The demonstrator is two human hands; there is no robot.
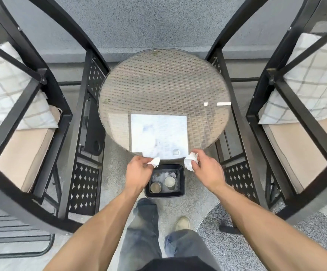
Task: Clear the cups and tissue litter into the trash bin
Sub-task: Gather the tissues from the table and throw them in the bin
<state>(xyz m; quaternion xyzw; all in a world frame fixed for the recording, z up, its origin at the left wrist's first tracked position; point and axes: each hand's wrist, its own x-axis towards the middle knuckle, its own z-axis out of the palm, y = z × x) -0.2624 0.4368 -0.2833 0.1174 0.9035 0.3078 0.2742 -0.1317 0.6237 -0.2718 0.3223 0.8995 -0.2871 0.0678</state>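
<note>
Disposal step in hand: left hand (pixel 139 169) pinches crumpled tissue wad (pixel 154 162), right hand (pixel 205 169) clamps second wad (pixel 189 162), both near black square trash bin (pixel 181 184) on floor. Two cups (pixel 170 181) already inside, upright, on what looks like tissue. Next: carry wads over bin opening, release. Round glass-topped wicker table (pixel 164 83) shows pale square, likely reflection.

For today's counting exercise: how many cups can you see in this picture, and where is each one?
2. Both are inside the black trash bin on the floor: one cup at the left, one cup at the right. Tissue in the bin could hide more.
</note>
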